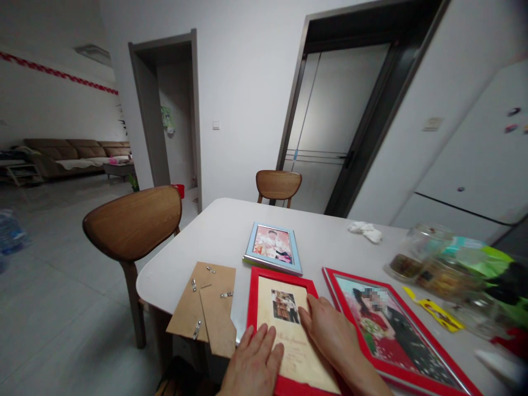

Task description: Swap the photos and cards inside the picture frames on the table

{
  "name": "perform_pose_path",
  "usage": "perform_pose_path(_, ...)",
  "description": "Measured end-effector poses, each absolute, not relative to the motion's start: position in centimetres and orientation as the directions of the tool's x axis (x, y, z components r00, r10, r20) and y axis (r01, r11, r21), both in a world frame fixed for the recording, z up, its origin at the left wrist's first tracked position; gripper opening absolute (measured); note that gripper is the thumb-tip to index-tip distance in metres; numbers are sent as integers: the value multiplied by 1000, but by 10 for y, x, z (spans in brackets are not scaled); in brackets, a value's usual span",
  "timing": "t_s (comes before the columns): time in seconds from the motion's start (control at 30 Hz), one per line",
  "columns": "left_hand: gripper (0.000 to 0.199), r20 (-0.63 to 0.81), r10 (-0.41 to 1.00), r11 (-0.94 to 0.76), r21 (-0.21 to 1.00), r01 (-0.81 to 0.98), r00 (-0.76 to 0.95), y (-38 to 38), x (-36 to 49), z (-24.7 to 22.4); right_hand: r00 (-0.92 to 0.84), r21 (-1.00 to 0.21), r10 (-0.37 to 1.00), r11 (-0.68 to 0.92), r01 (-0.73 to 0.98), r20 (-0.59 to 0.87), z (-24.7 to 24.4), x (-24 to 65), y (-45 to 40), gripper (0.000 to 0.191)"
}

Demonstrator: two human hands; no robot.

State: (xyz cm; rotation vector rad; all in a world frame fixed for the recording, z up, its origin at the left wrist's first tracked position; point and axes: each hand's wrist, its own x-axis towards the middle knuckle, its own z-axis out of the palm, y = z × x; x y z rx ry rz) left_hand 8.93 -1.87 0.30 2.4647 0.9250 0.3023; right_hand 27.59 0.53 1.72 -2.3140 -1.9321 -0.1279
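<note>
In front of me on the table lies a red picture frame [254,291] with a cream printed sheet [267,313] inside its border; a small photo is printed on the sheet. My left hand [258,357] rests on the lower left of the sheet and border, fingers stretched and spread. On the right side, my right hand [332,330] presses on the sheet and the frame's edge, thumb and forefinger apart, its other fingers partly hidden. Left of the frame is a brown backing board [187,300] with several metal clips and a stand flap, jutting over the table edge.
A blue picture frame [274,247] lies beyond the red one. To the right is a larger red frame [400,324] with a portrait. Glass jars [424,247], a yellow packet [441,314] and crumpled tissue [366,231] sit farther right. Wooden chairs [138,223] stand around the white table [218,231].
</note>
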Motion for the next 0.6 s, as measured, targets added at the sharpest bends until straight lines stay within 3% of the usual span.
perform_pose_path(0.13, 74, 27, 663, -640, 539, 547, 748, -18, 83, 13, 157, -71, 979, -148, 986, 133, 21, 272, 4, 31)
perform_pose_path(0.23, 76, 84, 702, -615, 572, 543, 707, -19, 53, 24, 88, -253, 984, -46, 966, 156, 32, 252, 6, 35)
perform_pose_path(0.33, 74, 84, 856, -480, 497, 723, 510, -14, 7, 27, -54, -405, 978, 133, 905, 200, 41, 211, 6, 36)
perform_pose_path(0.43, 67, 126, 952, -307, 394, 866, 280, 0, -34, 14, -187, -415, 959, 262, 871, 213, 40, 162, 4, 36)
perform_pose_path(0.53, 60, 186, 953, -292, 359, 887, 238, 12, -54, -5, -216, -384, 959, 272, 882, 183, 30, 126, 5, 37)
perform_pose_path(0.6, 56, 226, 941, -322, 360, 876, 253, 16, -57, -12, -202, -425, 964, 258, 868, 171, 26, 115, 7, 35)
